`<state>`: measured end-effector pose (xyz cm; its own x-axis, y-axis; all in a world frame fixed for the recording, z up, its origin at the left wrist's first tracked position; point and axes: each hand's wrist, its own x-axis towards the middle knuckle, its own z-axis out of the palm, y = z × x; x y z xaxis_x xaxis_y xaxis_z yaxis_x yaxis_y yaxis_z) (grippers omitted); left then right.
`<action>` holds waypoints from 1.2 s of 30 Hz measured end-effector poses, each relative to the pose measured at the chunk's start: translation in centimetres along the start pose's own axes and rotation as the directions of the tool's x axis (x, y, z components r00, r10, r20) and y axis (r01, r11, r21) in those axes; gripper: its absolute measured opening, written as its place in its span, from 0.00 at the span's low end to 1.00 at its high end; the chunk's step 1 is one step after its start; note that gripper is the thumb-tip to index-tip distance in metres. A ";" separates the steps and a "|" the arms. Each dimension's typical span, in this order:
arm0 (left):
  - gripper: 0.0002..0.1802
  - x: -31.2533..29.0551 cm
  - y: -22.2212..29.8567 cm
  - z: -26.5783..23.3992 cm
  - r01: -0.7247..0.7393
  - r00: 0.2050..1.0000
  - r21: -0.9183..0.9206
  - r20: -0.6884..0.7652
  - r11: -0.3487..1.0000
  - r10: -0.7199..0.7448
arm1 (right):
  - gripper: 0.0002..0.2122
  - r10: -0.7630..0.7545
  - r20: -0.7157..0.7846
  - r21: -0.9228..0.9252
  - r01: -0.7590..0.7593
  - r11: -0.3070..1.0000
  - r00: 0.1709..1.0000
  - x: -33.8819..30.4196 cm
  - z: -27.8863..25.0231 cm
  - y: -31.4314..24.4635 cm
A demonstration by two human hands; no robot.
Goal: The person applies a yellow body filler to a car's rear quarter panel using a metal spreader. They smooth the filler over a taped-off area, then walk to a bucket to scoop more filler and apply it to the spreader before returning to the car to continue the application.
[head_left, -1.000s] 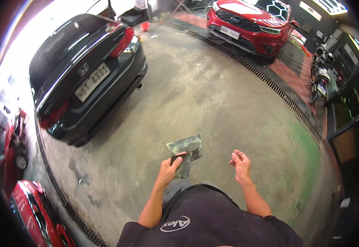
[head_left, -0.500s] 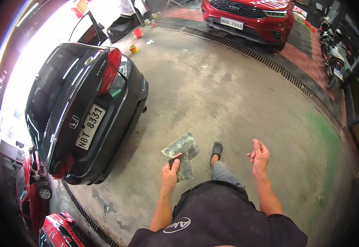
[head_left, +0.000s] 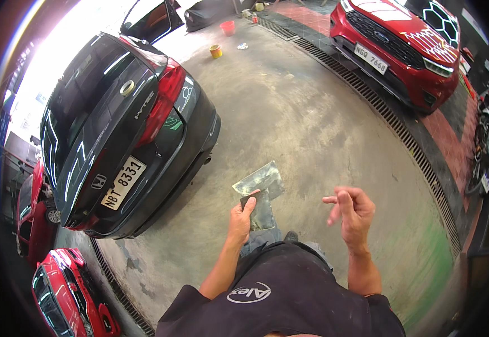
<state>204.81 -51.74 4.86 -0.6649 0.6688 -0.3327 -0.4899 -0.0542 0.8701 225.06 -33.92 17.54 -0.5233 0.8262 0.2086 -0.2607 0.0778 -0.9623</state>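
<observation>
My left hand (head_left: 241,221) is closed around flat, stained putty spreaders, its thumb pressed on the dark-edged lower one. The upper plate (head_left: 262,177) is broad, grey and smeared with pale residue; the lower plate (head_left: 263,213) hangs below it. Where the plates overlap, I cannot tell how many there are. Out to the right, my right hand (head_left: 357,213) is raised with nothing in it, fingers loosely bent and apart. A dark sedan (head_left: 160,168) stands to the left, its rear toward me. On its trunk lies a tape roll (head_left: 127,88).
Ahead on the concrete floor (head_left: 289,123) stand a yellow can (head_left: 216,51), a pinkish-red bucket (head_left: 227,28) and a small bottle (head_left: 255,17). A red SUV (head_left: 390,50) is parked far right, behind a drain grate (head_left: 379,104). Another red car (head_left: 67,286) sits at lower left.
I have moved forward, and the view has turned left, so the red SUV appears farther right. The spreaders stay in my left hand. My right hand has come up, its fingers shifting.
</observation>
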 end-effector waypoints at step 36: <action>0.19 51.0 12.7 21.7 -0.155 0.817 -0.013 -0.564 0.988 0.121 | 0.06 -0.680 0.613 0.789 -0.257 0.558 0.404 70.5 10.4 5.9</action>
<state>176.93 -2.20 6.87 -0.9203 0.1212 -0.3721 -0.3884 -0.1665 0.9063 178.20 18.95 28.43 -0.5310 -0.0610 0.8452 -0.6511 -0.6089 -0.4531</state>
